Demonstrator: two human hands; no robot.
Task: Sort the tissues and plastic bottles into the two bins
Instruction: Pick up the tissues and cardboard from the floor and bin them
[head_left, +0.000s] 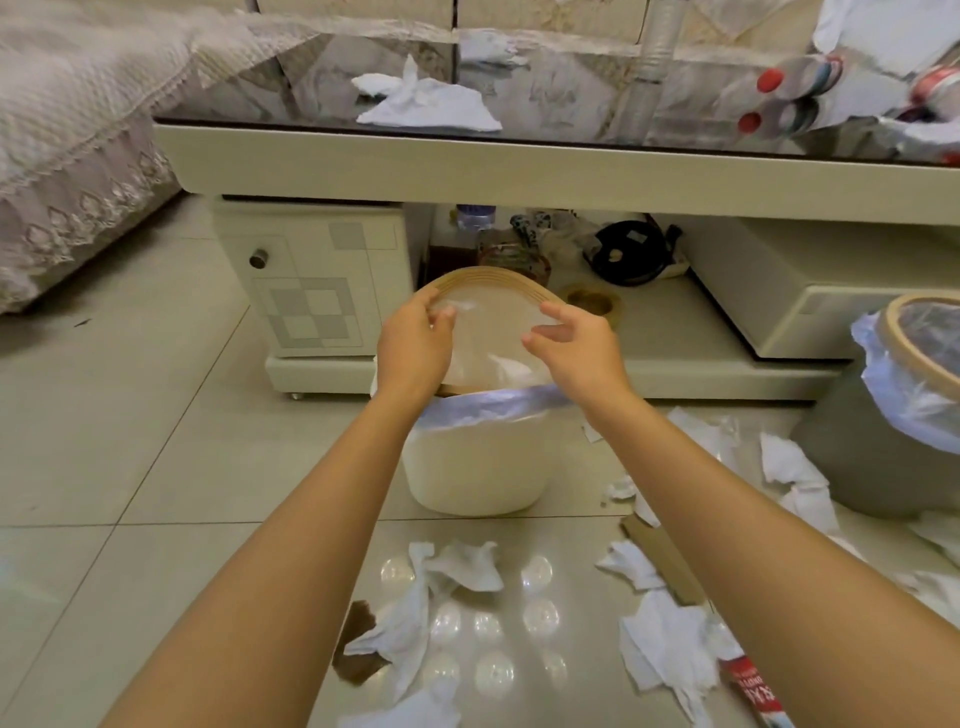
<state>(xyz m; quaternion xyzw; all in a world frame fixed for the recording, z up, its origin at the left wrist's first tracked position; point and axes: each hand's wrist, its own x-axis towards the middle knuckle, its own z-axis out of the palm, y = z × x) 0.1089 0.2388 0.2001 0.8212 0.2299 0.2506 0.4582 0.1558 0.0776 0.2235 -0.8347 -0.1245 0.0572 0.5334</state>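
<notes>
Left hand (415, 340) pinching wooden ring (488, 278) above white bin (475, 467); right hand (576, 340) spread open just beside ring, fingers loose.

We see a glossy pale tiled floor (156, 467) mirroring round ceiling lights. A cream low desk (519, 171) with a dark glass top spans the room, a checker-patterned cabinet (311, 291) beneath it. A lace-trimmed bed cover (72, 156) hangs at left.
</notes>
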